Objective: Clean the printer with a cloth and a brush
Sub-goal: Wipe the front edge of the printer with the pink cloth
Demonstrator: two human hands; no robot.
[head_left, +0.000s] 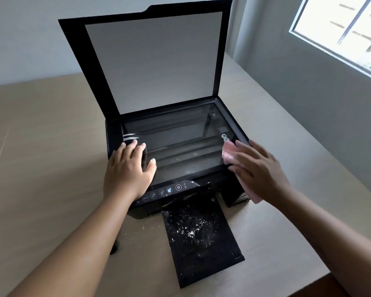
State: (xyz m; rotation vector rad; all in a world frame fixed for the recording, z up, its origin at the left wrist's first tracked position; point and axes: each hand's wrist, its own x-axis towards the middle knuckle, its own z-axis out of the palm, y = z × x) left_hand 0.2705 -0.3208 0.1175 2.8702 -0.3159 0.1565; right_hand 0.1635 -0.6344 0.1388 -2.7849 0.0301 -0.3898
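A pale beige, wood-grain table [41, 146] fills most of the view, its far edge set against a plain white back wall [30, 39]. A thin light seam [1, 150] runs across the tabletop at the far left. On the right the table meets a grey side wall [308, 97], which lies in shade. High in that wall sits a white-framed window [341, 24] with dark bars, bright with daylight; what lies outside is blurred. The tabletop near the window looks paler than its left part. Past the table's near right corner shows a dark brown strip [323, 289], too little to identify.
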